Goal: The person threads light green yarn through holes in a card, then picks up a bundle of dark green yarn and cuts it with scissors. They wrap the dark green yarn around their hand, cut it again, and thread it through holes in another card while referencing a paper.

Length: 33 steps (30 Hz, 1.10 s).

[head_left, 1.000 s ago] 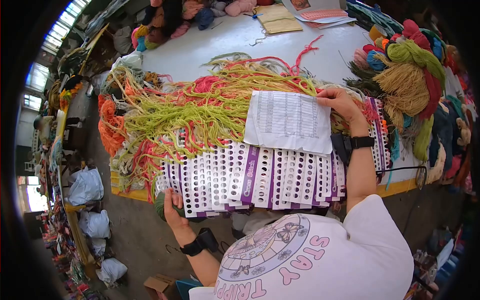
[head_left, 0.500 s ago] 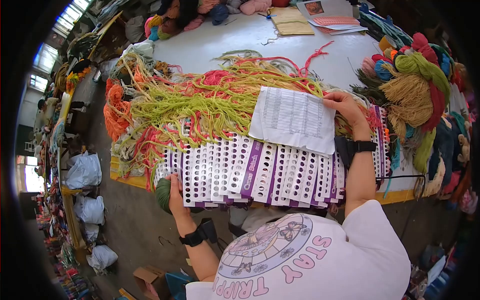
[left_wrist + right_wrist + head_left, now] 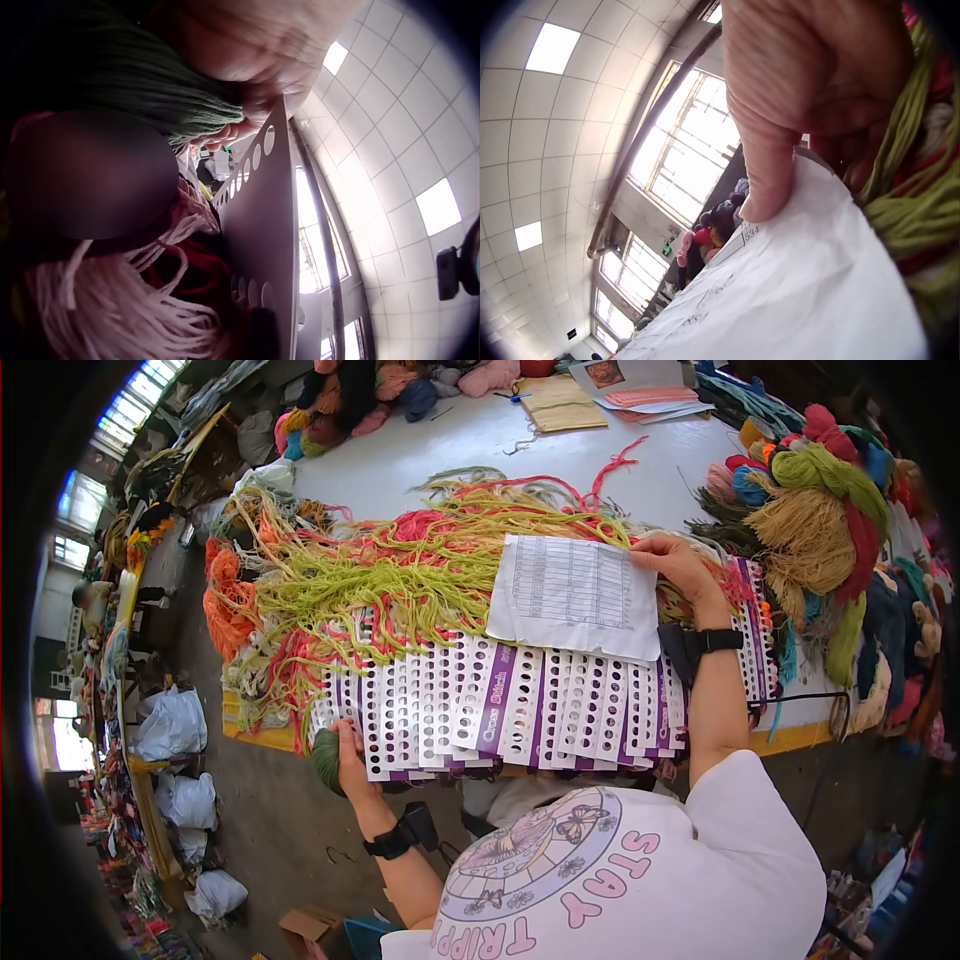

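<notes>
My right hand (image 3: 678, 565) pinches the top right corner of a creased white paper sheet (image 3: 575, 595) printed with a table. In the right wrist view the thumb (image 3: 769, 180) presses on the sheet's edge beside a printed number. The sheet lies over the fanned perforated thread cards (image 3: 430, 710), white with purple "Cross Stitch" strips. Down at the left end of the cards, my left hand (image 3: 352, 760) grips a dark green yarn skein (image 3: 326, 758). Close up in the left wrist view, the green strands (image 3: 150, 82) run under the palm, next to a card's holed edge (image 3: 259, 195).
Lime, red and cream threads (image 3: 390, 575) spread from the cards across the table (image 3: 400, 450). Orange yarn (image 3: 228, 605) lies at the left, and a heap of coloured skeins (image 3: 810, 510) at the right. A wooden board (image 3: 563, 405) and papers (image 3: 650, 395) sit at the back.
The left hand has risen slightly along the card edge, and more of the green skein shows. The right hand keeps its pinch on the sheet. The head view has swayed a little.
</notes>
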### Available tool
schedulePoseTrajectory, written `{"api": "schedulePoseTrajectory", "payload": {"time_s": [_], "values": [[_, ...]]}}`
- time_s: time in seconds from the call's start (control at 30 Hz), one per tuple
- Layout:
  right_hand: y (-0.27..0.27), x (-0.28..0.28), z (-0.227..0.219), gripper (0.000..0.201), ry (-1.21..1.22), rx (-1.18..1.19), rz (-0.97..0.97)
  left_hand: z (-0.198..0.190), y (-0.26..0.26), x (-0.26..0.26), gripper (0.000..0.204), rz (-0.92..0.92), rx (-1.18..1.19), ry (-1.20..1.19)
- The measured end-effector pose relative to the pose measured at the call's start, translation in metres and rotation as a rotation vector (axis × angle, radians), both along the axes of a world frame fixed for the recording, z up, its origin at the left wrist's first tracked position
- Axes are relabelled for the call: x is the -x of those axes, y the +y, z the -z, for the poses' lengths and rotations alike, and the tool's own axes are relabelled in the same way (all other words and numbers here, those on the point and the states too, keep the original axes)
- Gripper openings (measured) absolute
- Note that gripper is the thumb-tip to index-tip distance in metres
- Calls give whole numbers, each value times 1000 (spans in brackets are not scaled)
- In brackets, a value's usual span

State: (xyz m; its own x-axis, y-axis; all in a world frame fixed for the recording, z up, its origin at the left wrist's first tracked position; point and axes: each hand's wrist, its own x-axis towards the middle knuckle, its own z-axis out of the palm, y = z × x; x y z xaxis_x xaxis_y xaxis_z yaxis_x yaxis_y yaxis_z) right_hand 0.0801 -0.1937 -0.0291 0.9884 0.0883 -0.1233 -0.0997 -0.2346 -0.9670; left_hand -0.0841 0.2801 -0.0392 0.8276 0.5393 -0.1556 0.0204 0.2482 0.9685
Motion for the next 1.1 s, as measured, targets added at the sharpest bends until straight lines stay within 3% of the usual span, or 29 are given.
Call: {"api": "schedulePoseTrajectory", "payload": {"time_s": [1.1], "values": [[3, 1, -3, 18, -7, -10, 10, -1, -2, 0, 14, -5, 9, -35]]}}
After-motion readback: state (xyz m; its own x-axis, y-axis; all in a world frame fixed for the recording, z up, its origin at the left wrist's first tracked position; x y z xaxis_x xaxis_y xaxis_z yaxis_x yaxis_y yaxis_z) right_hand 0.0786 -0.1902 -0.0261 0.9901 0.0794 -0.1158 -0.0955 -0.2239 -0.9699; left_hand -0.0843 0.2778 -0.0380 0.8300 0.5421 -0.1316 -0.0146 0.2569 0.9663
